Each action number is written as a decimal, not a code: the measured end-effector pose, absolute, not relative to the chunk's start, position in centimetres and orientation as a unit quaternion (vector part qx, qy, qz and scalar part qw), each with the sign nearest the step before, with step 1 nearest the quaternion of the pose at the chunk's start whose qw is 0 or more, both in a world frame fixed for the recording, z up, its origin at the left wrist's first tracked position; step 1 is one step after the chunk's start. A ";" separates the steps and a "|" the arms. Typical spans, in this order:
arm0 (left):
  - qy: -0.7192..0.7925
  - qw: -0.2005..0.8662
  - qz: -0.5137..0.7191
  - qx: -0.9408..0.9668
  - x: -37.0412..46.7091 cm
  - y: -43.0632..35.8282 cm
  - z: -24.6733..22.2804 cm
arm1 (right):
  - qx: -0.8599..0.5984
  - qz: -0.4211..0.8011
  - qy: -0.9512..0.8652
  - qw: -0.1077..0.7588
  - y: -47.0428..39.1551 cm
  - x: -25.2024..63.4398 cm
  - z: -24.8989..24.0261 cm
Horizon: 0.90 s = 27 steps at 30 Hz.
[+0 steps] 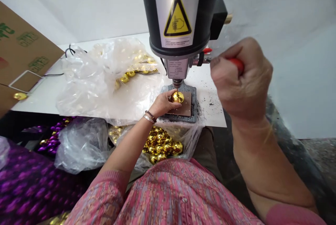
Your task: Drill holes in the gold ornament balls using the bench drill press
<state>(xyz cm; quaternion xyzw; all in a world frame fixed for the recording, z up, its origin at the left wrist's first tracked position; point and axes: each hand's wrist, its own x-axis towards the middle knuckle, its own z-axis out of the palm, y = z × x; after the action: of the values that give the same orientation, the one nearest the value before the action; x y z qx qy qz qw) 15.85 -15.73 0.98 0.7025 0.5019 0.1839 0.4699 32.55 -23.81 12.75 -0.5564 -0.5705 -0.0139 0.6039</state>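
Note:
My left hand [165, 103] is closed round a shiny gold bauble [177, 96], steadying it on a brown board [183, 106] that lies on the grey base [193, 102] of a drill press [181, 18]. The thin drill bit [177, 87] points down at the top of the bauble; whether it has gone in I cannot tell. To the right of the machine, my raised right hand [243, 77] is wrapped round the red knob [237, 65] of the feed lever. Dark shavings [210, 102] are scattered about the base.
A clear plastic bag [89, 77] with gold baubles [130, 74] covers the white table [39, 104] to the left. More gold baubles [162, 144] lie in plastic below the front edge. A cardboard box [28, 49] stands far left, above purple baubles [54, 132].

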 end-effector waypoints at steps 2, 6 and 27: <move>0.494 0.465 0.191 0.710 15.7 -15.8 0.8 | -0.551 -0.050 -0.589 0.589 -24.6 32.4 11.2; 0.472 0.467 0.201 0.720 15.6 -15.6 0.1 | -0.533 -0.118 -0.611 0.573 -25.1 32.2 8.7; 0.442 0.402 0.228 0.769 15.5 -16.0 -0.8 | -0.413 -0.214 -0.603 0.648 -22.2 32.3 3.5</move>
<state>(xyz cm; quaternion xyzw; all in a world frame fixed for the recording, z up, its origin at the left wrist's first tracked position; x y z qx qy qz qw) 15.54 -15.97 -0.77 0.7689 0.4420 0.2284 0.4016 32.29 -22.24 3.48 -0.4131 -0.6031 -0.2136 0.6481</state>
